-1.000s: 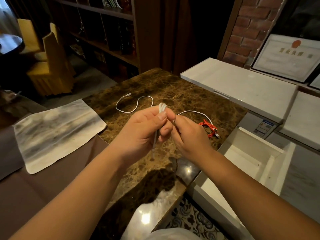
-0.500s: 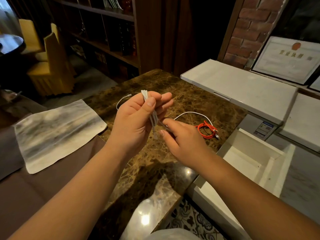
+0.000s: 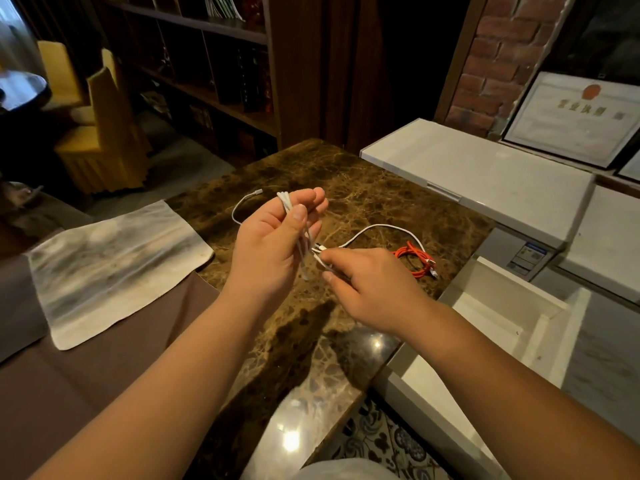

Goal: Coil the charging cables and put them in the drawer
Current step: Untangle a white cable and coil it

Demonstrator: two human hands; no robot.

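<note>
While a pale cloth (image 3: 114, 268) lies flat at the left of the frame, the left hand (image 3: 273, 244) is raised just left of centre above the brown marble table (image 3: 381, 202). Its thumb presses a bundle of white cable (image 3: 300, 233) loops against loosely curled fingers. The bundle's long axis runs nearly top to bottom in the frame, leaning slightly right at its lower end. A free end of this cable trails to the upper left, its plug lying on the table. Just right of centre, the right hand (image 3: 374, 289) pinches the cable near a connector, and a slack arc curves away to the right. Further right lies a coiled orange cable (image 3: 415, 259), long axis slanting down-right. At lower right stands the open white drawer (image 3: 540, 327).
</note>
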